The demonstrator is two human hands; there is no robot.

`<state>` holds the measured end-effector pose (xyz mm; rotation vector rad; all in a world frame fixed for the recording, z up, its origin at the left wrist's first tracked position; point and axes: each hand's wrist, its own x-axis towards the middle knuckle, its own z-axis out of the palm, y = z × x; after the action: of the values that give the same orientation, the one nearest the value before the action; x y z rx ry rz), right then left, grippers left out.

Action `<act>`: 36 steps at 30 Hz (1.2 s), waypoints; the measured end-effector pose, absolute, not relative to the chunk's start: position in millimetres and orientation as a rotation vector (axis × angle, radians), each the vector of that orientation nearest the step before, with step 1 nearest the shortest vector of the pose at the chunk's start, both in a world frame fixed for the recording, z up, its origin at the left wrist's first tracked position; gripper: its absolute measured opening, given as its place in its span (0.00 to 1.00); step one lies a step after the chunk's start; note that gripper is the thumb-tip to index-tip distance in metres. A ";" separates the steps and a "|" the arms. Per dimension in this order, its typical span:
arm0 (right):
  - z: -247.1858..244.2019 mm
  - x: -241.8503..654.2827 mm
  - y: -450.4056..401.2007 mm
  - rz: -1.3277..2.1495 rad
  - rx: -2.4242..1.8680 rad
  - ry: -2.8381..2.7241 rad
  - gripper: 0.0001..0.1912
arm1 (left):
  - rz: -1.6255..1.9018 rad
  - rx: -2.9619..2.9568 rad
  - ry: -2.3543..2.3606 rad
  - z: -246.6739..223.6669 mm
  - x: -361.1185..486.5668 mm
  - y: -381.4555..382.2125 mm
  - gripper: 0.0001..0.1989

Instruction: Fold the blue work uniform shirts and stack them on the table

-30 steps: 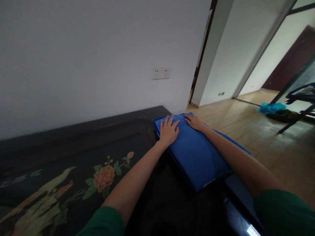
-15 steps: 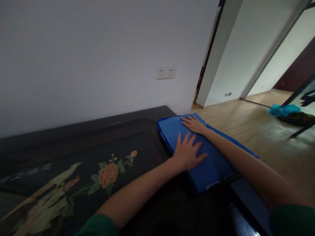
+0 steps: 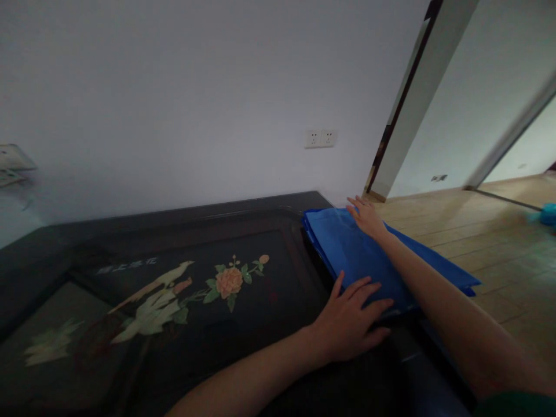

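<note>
A folded blue sheet of cloth or plastic (image 3: pixel 347 234) lies at the right end of a dark, glossy tabletop (image 3: pixel 278 330), part of it reaching past the table's right edge. At the sheet's near edge is my left hand (image 3: pixel 354 318), fingers spread and gripping nothing. My right hand (image 3: pixel 367 217) is at the sheet's far edge, its fingers stretched out toward the wall. Whether either palm presses on the sheet, I cannot tell for sure.
The tabletop bears a picture of a bird and a pink flower (image 3: pixel 229 282). Behind it rises a white wall with a double socket (image 3: pixel 320 138). Wooden floor (image 3: pixel 456 226) stretches to the right, with a turquoise bundle (image 3: pixel 548 215) at the frame's edge.
The view has swung left, showing more of the table. My left hand has moved from above the sheet's middle to its near edge. My right hand has shifted to the far edge.
</note>
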<state>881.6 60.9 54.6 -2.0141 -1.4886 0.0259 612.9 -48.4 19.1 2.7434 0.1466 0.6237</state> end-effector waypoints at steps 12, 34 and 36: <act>38.2 623.0 -53.5 0.333 -1.344 -1.756 0.10 | 0.834 2.271 1.058 6.0 350.9 -30.4 0.12; -29.4 483.1 -92.9 0.323 -1.574 -2.199 0.10 | 0.476 2.648 1.030 -33.5 309.2 -49.8 0.12; -29.2 483.5 -92.8 0.333 -1.545 -2.225 0.10 | 0.501 2.653 1.002 -33.6 308.7 -49.3 0.12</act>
<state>483.5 -92.8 -29.2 -1.5453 -2.2250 0.3333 308.7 -49.3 -33.6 2.6530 1.0022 0.5006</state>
